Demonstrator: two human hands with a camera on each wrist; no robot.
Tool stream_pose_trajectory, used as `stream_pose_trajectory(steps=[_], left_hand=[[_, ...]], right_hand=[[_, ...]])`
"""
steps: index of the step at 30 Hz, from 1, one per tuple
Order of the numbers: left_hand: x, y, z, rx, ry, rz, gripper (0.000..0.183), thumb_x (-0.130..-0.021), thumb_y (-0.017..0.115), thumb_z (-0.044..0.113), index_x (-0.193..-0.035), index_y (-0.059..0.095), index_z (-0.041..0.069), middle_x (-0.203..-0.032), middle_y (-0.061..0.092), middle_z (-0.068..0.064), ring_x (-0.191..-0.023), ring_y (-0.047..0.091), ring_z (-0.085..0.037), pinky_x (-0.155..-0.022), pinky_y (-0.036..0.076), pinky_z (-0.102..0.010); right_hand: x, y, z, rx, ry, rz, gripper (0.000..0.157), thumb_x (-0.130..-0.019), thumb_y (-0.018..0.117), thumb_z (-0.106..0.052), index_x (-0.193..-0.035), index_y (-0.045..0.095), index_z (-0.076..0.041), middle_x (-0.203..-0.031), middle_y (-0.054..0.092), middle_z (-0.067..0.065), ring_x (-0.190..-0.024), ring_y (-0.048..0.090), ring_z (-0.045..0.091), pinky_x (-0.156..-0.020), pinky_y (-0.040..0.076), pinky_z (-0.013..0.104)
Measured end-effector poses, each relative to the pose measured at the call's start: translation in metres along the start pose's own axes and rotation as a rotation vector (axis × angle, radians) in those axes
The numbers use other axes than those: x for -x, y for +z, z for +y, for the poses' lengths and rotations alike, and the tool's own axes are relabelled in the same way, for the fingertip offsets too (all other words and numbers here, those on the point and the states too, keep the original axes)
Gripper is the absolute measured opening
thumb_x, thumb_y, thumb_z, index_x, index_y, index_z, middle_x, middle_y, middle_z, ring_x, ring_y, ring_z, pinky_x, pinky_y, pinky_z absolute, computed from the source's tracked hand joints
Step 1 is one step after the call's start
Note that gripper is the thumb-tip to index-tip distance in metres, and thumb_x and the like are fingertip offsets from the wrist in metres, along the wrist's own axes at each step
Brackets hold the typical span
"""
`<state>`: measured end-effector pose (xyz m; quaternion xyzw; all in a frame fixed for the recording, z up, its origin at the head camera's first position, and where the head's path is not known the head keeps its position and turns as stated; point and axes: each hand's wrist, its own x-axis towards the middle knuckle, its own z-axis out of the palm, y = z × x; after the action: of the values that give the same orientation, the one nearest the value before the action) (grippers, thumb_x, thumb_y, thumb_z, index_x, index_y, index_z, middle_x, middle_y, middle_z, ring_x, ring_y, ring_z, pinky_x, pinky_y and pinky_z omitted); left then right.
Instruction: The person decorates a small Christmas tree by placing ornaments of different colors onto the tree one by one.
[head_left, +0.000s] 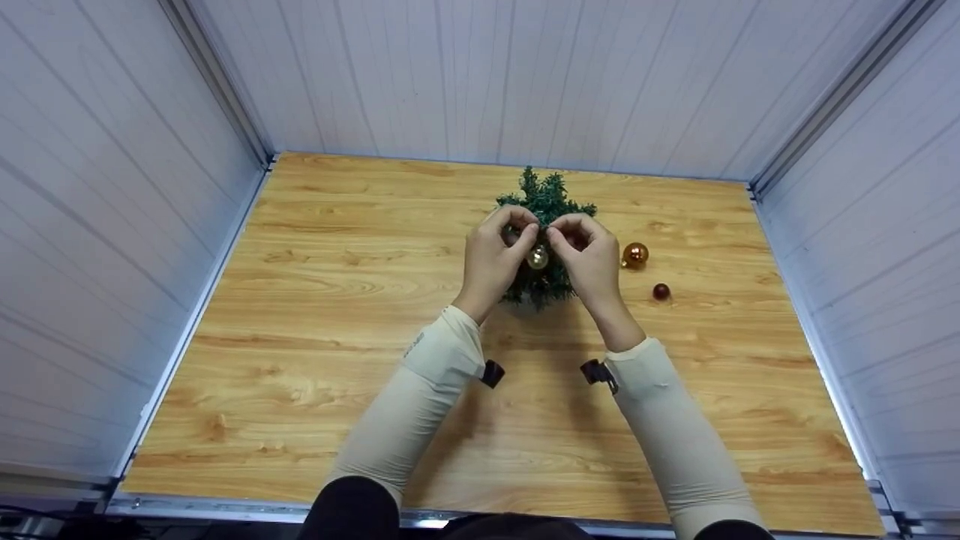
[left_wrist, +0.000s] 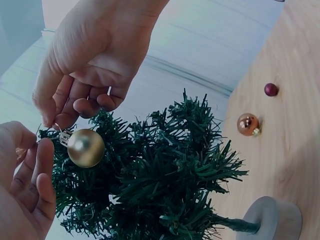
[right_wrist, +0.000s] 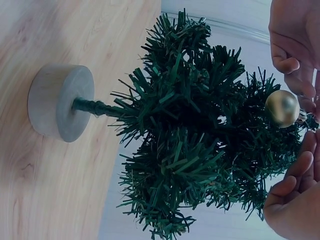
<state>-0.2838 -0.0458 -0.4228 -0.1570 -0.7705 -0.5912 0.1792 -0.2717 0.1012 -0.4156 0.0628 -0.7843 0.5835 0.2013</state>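
Just in front of the tree's (left_wrist: 165, 165) top, the loop (left_wrist: 59, 126) of the gold ball (left_wrist: 86, 148) is held in a closed fingertip grip by the left hand (head_left: 491, 255) and right hand (head_left: 596, 259), an orange ball (head_left: 636, 256) and red ball (head_left: 661, 292) being seen right of the tree.

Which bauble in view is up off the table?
The gold bauble, up by the tree; the copper bauble and the smaller red bauble lie on the table.

cool light; soft shadows
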Motion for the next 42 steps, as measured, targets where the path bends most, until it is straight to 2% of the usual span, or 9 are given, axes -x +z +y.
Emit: stream_pose_trajectory(steps=[12,17,19,21,24,31,38,42], left_hand=[[0.0,0.003,0.002,-0.038,-0.111,0.038,0.007,-0.094,0.067,0.018,-0.096,0.069,0.012,-0.087,0.07,0.001,-0.059,0.058,-0.009,-0.056,0.049,-0.021],[-0.001,0.004,0.003,-0.065,-0.145,0.064,0.006,-0.093,0.068,0.018,-0.093,0.069,0.013,-0.086,0.07,0.001,-0.058,0.057,-0.009,-0.055,0.047,-0.021],[-0.001,0.005,0.003,-0.08,-0.16,0.075,0.005,-0.092,0.068,0.018,-0.092,0.07,0.013,-0.086,0.071,0.002,-0.061,0.058,-0.008,-0.058,0.047,-0.021],[-0.001,0.006,0.001,-0.088,-0.168,0.083,0.005,-0.091,0.069,0.018,-0.092,0.07,0.014,-0.085,0.071,0.002,-0.065,0.059,-0.009,-0.061,0.047,-0.022],[0.001,0.006,-0.001,-0.084,-0.173,0.088,0.005,-0.092,0.068,0.018,-0.091,0.07,0.013,-0.084,0.07,0.002,-0.069,0.06,-0.008,-0.064,0.047,-0.022],[0.01,0.008,-0.003,-0.037,-0.161,0.063,0.006,-0.093,0.068,0.017,-0.094,0.069,0.011,-0.085,0.069,0.0,-0.059,0.06,-0.012,-0.055,0.049,-0.022],[0.014,0.007,-0.003,-0.01,-0.125,0.03,0.007,-0.094,0.067,0.016,-0.098,0.068,0.011,-0.087,0.069,0.0,-0.059,0.06,-0.01,-0.055,0.051,-0.022],[0.017,0.006,-0.004,0.012,-0.11,0.029,0.007,-0.094,0.067,0.015,-0.099,0.068,0.01,-0.086,0.069,0.0,-0.06,0.061,-0.011,-0.055,0.052,-0.023]], right_hand=[[0.0,0.003,0.001,-0.012,0.052,0.011,0.01,-0.09,0.072,-0.012,-0.091,0.072,-0.002,-0.079,0.066,-0.003,-0.065,0.053,0.009,-0.06,0.042,0.021],[0.004,0.002,-0.026,-0.037,0.107,0.01,0.012,-0.091,0.07,-0.007,-0.094,0.071,0.005,-0.08,0.067,0.001,-0.067,0.056,0.006,-0.064,0.045,0.019],[0.007,0.002,-0.037,-0.046,0.123,0.011,0.013,-0.09,0.069,-0.004,-0.095,0.07,0.008,-0.081,0.067,0.002,-0.068,0.057,0.005,-0.065,0.046,0.019],[0.007,0.002,-0.037,-0.044,0.133,0.017,0.014,-0.09,0.069,-0.005,-0.094,0.07,0.009,-0.081,0.068,0.003,-0.068,0.057,0.005,-0.064,0.046,0.018],[0.009,0.003,-0.036,-0.026,0.143,0.024,0.014,-0.09,0.069,-0.005,-0.094,0.07,0.009,-0.079,0.069,0.001,-0.067,0.057,0.005,-0.063,0.046,0.018],[0.016,0.003,-0.031,-0.005,0.14,0.01,0.013,-0.089,0.069,-0.002,-0.095,0.07,0.01,-0.08,0.069,0.003,-0.067,0.057,0.005,-0.062,0.045,0.017],[0.014,0.003,0.004,-0.017,0.124,0.005,0.015,-0.088,0.072,-0.006,-0.096,0.071,0.006,-0.086,0.07,0.007,-0.071,0.059,0.007,-0.065,0.047,0.019],[0.014,0.001,0.009,-0.024,0.105,0.006,0.016,-0.087,0.075,-0.01,-0.095,0.072,0.003,-0.085,0.07,0.004,-0.071,0.059,0.009,-0.065,0.047,0.02]])
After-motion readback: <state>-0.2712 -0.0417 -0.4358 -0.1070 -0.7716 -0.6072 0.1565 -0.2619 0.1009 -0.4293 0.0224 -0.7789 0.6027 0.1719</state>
